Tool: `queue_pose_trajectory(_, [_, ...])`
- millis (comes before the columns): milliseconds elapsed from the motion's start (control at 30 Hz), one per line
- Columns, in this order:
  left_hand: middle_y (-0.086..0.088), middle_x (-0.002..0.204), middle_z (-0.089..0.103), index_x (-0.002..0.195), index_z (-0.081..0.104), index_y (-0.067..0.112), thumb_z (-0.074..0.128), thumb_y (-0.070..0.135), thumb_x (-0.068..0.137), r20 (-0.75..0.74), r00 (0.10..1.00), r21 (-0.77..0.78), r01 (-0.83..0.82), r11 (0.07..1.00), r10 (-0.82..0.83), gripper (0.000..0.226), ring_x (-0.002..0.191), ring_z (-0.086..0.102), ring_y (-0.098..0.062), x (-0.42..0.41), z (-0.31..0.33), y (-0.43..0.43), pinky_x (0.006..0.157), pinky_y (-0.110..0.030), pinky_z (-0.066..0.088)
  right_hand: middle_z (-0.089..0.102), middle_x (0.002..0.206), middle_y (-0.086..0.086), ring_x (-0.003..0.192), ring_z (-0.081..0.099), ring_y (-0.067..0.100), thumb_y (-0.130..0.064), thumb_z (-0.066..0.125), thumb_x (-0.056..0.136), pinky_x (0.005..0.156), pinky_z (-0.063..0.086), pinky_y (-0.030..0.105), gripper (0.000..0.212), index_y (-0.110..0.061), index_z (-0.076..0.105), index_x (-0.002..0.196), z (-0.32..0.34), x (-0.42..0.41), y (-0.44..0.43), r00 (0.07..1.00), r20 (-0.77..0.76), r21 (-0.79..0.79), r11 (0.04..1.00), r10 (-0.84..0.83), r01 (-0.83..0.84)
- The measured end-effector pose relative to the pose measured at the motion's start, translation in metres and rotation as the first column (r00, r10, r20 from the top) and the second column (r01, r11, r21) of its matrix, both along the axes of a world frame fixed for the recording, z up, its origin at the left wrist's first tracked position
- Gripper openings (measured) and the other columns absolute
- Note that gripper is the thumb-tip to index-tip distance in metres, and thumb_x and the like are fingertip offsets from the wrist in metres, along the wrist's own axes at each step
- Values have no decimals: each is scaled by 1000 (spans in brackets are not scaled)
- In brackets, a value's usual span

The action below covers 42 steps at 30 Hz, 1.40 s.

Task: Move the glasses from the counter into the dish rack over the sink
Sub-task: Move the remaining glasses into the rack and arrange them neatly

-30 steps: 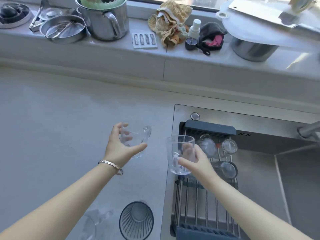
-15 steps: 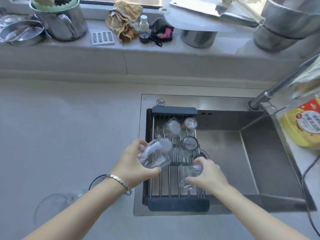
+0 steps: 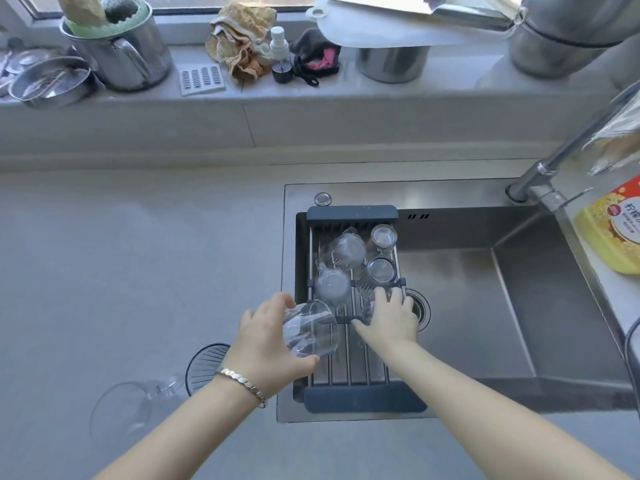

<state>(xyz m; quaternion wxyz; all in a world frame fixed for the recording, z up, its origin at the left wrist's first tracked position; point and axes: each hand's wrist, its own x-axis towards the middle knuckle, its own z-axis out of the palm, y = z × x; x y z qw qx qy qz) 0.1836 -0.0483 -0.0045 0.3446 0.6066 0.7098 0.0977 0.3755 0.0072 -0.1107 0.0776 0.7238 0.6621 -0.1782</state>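
A dish rack [image 3: 349,374] with dark grey ends and metal rods spans the left side of the sink [image 3: 485,306]. Several clear glasses stand upside down in its far half, among them one glass [image 3: 346,245] and a smaller glass [image 3: 381,270]. My left hand [image 3: 266,344] grips a clear glass [image 3: 313,332], tilted on its side over the rack's left edge. My right hand [image 3: 389,320] lies palm down over the rack's middle, closed on a glass mug that it mostly hides. On the counter a ribbed dark glass [image 3: 204,365] stands, and a wine glass [image 3: 121,407] lies beside it.
A faucet [image 3: 554,168] reaches over the sink from the right. A yellow detergent bottle [image 3: 616,230] stands on the sink's right rim. The windowsill behind holds steel pots [image 3: 124,53], a bowl, cloths [image 3: 242,39] and a cutting board.
Both hands moved with their glasses from above the counter to over the rack. My right hand has gone down onto the rods, and my left hand has tilted its glass.
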Motion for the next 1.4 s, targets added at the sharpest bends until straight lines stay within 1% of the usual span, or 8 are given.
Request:
queue_pose_trajectory(300, [2,122,45,120,44,29,68,37,67,-212,952,-29,222,975,-223,59,106,37,-20,23,-16,12,83,-26,41,39,135,6,124,36,27,-28,61,84,95,42,37,46,-16,45,126,3,28,-3,969,-234,61,996,80,-68])
queue_pose_trajectory(633, [-14,118,51,124,35,10,70,14,74,-575,578,-199,588,784,-579,61,107,46,-32,82,-78,47,81,-39,43,41,133,6,127,37,24,-33,67,81,103,36,37,58,-16,42,130,7,50,-4,934,-354,5,999,52,-54])
queue_pose_trajectory(767, [-14,114,56,122,43,9,71,20,74,-568,538,-170,663,729,-623,57,103,50,-32,90,-88,48,76,-37,47,43,130,5,123,39,23,-24,66,81,102,37,35,54,-17,42,129,6,53,-4,925,-377,-29,997,57,-74])
queue_pose_trajectory(1000, [-9,119,53,127,38,9,69,29,78,-504,627,-131,624,770,-594,61,107,48,-32,95,-102,41,78,-39,49,47,126,6,121,39,25,-18,67,80,104,35,35,49,-19,47,125,3,54,0,914,-401,-16,997,58,-70])
queue_pose_trajectory(1100, [6,87,68,102,65,20,85,52,43,-582,577,-86,656,749,-572,70,76,64,-22,89,-99,40,56,-25,54,48,125,5,120,40,24,-20,68,79,102,35,34,50,-20,47,125,2,54,0,913,-405,-13,998,56,-67])
queue_pose_trajectory(1200, [9,66,69,81,74,20,89,45,17,-609,610,38,662,749,-507,71,55,63,-15,86,-103,40,44,-18,50,48,124,4,120,40,23,-23,68,79,101,36,33,50,-21,47,125,2,53,0,915,-401,-6,998,50,-57])
queue_pose_trajectory(1300, [-1,101,68,110,64,14,89,42,39,-556,663,16,611,791,-501,80,83,64,-23,83,-110,38,67,-26,56,48,125,3,120,40,23,-29,69,78,100,38,35,53,-21,46,125,3,50,1,923,-383,-1,999,37,-40])
queue_pose_trajectory(1400, [-8,139,38,138,29,12,70,40,74,-442,764,-75,490,868,-470,81,118,42,-30,78,-124,35,97,-37,43,47,126,4,121,39,24,-29,69,77,99,39,37,53,-20,45,124,2,47,0,927,-374,-1,1000,12,-13])
